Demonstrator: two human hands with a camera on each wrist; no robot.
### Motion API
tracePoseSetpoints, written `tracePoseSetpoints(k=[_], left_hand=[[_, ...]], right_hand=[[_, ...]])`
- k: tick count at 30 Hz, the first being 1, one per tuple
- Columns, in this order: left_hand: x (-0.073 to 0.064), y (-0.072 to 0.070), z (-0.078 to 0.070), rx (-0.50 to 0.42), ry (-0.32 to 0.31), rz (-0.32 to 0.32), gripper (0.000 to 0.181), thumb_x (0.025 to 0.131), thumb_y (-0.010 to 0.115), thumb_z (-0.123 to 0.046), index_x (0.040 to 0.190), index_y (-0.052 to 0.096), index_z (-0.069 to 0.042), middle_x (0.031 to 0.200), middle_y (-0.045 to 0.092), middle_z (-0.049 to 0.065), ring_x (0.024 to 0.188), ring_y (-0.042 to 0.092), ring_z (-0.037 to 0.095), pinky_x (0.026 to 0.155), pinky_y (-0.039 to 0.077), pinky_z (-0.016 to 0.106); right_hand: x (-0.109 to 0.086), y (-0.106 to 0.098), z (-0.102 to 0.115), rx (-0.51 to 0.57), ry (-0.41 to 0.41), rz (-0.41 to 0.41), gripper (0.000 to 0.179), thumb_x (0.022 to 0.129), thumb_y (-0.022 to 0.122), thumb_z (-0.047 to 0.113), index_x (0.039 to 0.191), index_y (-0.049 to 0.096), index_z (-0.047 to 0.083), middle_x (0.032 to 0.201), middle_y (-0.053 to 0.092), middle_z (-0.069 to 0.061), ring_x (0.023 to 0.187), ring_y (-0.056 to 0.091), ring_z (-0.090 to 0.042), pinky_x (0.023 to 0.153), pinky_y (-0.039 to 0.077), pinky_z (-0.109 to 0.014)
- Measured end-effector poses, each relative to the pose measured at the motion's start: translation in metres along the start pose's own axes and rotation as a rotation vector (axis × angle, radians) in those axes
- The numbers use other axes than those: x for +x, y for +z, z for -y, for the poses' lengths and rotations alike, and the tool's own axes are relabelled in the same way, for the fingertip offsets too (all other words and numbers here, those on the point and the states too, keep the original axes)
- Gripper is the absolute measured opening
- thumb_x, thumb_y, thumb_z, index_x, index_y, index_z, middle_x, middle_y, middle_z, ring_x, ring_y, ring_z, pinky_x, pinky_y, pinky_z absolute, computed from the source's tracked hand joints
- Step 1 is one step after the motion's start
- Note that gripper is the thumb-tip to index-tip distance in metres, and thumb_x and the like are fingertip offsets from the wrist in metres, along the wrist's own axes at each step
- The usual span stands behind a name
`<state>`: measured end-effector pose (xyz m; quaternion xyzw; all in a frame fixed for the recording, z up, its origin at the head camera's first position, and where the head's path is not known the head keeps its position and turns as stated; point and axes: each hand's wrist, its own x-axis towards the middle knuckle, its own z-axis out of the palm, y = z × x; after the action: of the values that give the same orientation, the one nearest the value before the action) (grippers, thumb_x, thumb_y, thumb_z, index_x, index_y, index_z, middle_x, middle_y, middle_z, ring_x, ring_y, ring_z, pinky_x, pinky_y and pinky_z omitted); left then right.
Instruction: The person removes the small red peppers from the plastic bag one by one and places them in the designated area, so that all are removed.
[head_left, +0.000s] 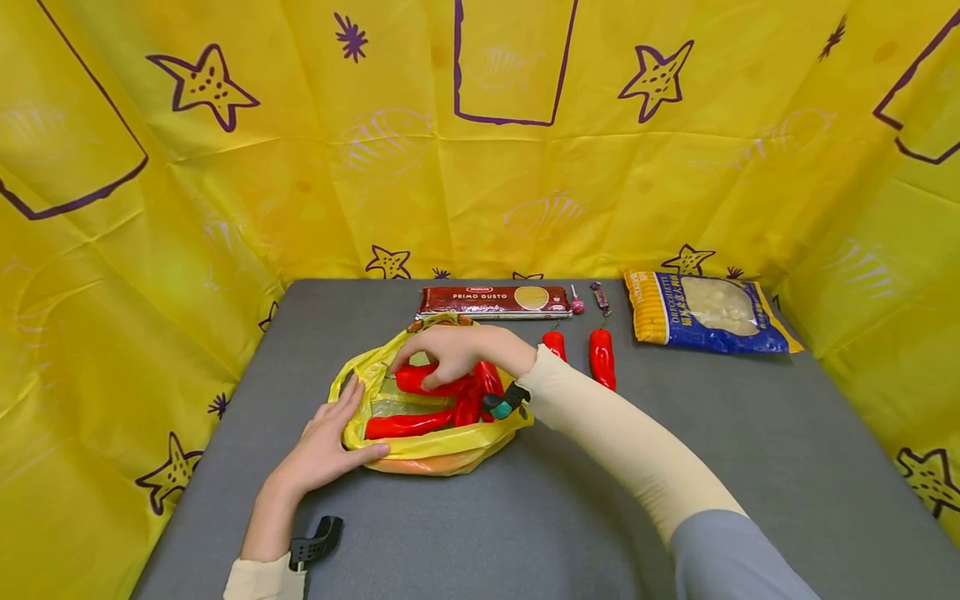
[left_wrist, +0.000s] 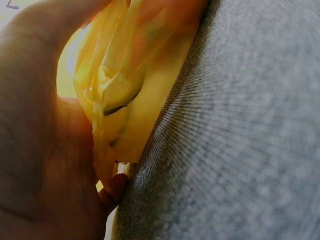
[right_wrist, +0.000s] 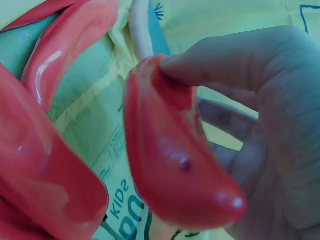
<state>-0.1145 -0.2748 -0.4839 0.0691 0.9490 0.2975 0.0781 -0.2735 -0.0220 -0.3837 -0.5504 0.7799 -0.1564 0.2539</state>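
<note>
While the left hand (head_left: 330, 433) steadies a yellow plastic bag (head_left: 442, 444) on a grey table (head_left: 675, 483), the right hand (head_left: 457, 354) reaches over its open mouth and pinches a glossy red chili pepper (head_left: 420, 381) between thumb and fingers. This pepper lies directly beneath the right hand, within the outline of the bag's opening; its long axis runs left to right, stem toward the left hand. Whether it rests on the peppers beside it is hard to tell. The left hand's fingers and thumb are spread against the bag's left rim, not clenched. Inside the bag, another pepper (head_left: 408, 424) lies along the near side, and more red peppers (head_left: 467, 406) bunch at the right. Outside, to the right of the bag, two peppers lie on the table: one (head_left: 602, 358) points near to far, stem at the far end; the other (head_left: 554, 342) is partly hidden by the right arm, the nearer arm to both. Farther back are a maroon Primo Gusto packet (head_left: 480, 300), a lollipop (head_left: 577, 305), a wrapped sweet (head_left: 600, 297) and, far right, an orecchiette pasta bag (head_left: 716, 310).
</note>
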Motion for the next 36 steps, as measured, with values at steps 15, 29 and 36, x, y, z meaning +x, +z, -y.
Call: tracePoseSetpoints(k=[15, 29, 36], left_hand=[[-0.001, -0.002, -0.002, -0.003, 0.017, -0.006, 0.117, 0.087, 0.076, -0.067, 0.17, 0.018, -0.009, 0.18, 0.007, 0.01, 0.146, 0.032, 0.041, 0.11, 0.032, 0.074], [-0.001, -0.001, -0.001, -0.003, 0.025, -0.01, 0.117, 0.087, 0.078, -0.064, 0.17, 0.018, -0.009, 0.18, 0.007, 0.01, 0.145, 0.033, 0.04, 0.111, 0.03, 0.072], [-0.001, -0.001, 0.001, -0.005, 0.026, -0.008, 0.116, 0.087, 0.077, -0.065, 0.171, 0.018, -0.01, 0.18, 0.006, 0.009, 0.146, 0.031, 0.041, 0.112, 0.029, 0.073]], right_hand=[[-0.026, -0.001, -0.014, 0.004, -0.084, -0.181, 0.052, 0.092, 0.068, 0.019, 0.143, 0.066, 0.009, 0.142, 0.065, -0.005, 0.096, 0.055, -0.02, 0.084, 0.045, -0.028], [-0.051, 0.001, -0.019, 0.075, -0.034, -0.333, 0.05, 0.097, 0.063, 0.019, 0.146, 0.063, 0.006, 0.149, 0.058, -0.012, 0.126, 0.056, -0.025, 0.111, 0.045, -0.038], [-0.063, 0.005, -0.026, 0.137, -0.063, -0.414, 0.047, 0.095, 0.07, 0.015, 0.142, 0.065, 0.01, 0.14, 0.064, -0.006, 0.109, 0.059, -0.018, 0.096, 0.053, -0.032]])
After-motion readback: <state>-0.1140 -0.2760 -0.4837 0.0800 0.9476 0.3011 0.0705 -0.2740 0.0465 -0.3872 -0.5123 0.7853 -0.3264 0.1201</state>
